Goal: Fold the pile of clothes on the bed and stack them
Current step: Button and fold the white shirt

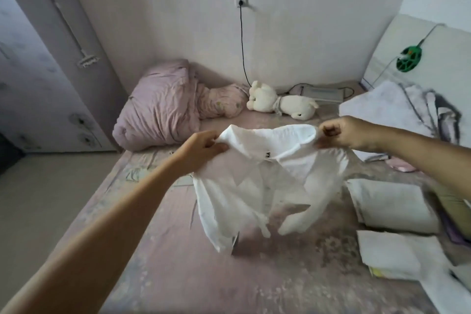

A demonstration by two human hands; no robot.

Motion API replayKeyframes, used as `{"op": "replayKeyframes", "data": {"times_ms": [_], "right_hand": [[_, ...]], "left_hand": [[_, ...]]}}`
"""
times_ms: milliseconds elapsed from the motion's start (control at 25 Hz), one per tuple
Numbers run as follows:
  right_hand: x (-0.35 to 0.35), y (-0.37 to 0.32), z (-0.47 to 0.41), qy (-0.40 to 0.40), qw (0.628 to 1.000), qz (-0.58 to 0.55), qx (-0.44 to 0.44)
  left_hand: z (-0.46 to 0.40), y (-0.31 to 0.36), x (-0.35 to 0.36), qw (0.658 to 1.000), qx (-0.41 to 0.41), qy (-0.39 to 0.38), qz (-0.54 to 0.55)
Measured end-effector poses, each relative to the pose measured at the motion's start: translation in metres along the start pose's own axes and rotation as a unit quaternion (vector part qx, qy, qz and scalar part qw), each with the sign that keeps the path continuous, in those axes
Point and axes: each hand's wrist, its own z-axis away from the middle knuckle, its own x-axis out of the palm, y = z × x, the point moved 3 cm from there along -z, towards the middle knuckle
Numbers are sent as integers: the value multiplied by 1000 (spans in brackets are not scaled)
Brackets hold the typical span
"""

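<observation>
**White shirt held up by the shoulders, ready to be laid flat**

While it hangs in the air above the middle of the bed [158, 250], the white shirt [257, 186] is pinched at its two shoulder corners — the left hand [201, 149] grips one corner with thumb and curled fingers, the right hand [344, 134] closes round the other in a loose fist. The collar with its small dark label faces the camera; sleeves and hem dangle and bunch below. The cloth looks thin, light and limp, so it will probably sag and crease wherever unsupported; the shoulder seams appear the best hold, keeping the body square as it is lowered. To the right lie folded pale garments [392, 204] and, beyond them, a heap of unfolded clothes [407, 107]. Farther back sit a pink quilt [158, 109], a white plush toy [283, 103] and a cable [242, 46] running down from a wall socket [240, 0]. Nothing stands in the way of the sheet directly under the shirt — judged from this view, the folded pieces nearby only limit spread to the right.
</observation>
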Motion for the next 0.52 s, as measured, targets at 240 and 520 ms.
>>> {"op": "replayKeyframes", "data": {"times_ms": [240, 520], "right_hand": [[21, -1, 11, -59, 984, -113, 123], [4, 63, -60, -30, 982, -72, 174]], "left_hand": [[7, -23, 7, 980, -67, -126, 137], [-78, -68, 46, 979, -101, -129, 123]]}}
